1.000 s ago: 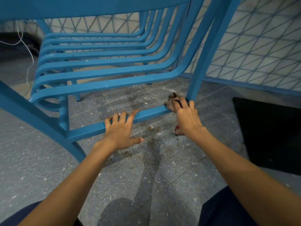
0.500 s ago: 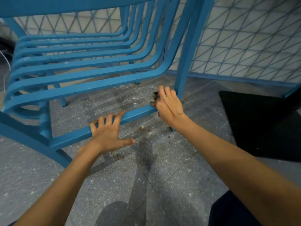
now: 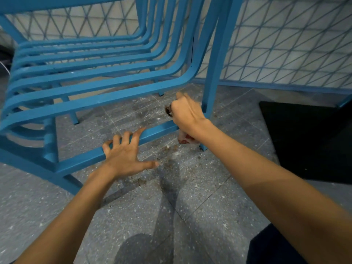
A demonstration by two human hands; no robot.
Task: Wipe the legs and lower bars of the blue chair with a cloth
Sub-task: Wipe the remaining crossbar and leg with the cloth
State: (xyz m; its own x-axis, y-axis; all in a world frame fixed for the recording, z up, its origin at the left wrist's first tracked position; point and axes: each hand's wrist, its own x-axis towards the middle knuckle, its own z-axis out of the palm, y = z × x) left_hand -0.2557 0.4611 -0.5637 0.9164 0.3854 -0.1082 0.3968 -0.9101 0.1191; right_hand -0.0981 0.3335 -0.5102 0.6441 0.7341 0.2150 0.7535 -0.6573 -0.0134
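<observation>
The blue chair (image 3: 106,86) fills the upper left, its slatted seat seen from below. A lower bar (image 3: 156,131) runs between two legs near the floor. My left hand (image 3: 125,155) rests on that bar, fingers hooked over its top, thumb spread toward the floor. My right hand (image 3: 187,115) grips a crumpled cloth (image 3: 185,139) at the right end of the bar, beside the upright right leg (image 3: 215,77). Most of the cloth is hidden behind the hand; a pinkish-red fold hangs below the wrist.
Grey speckled floor tiles (image 3: 190,206) carry brown crumbs of dirt under the bar. A black mat (image 3: 304,140) lies at the right. A blue wire-mesh panel (image 3: 285,44) stands behind the chair. My dark trousers show at the bottom right.
My right hand with the cloth has lifted from the bar's end, up along the right leg. The view has drifted slightly; my left hand keeps its place on the bar.
</observation>
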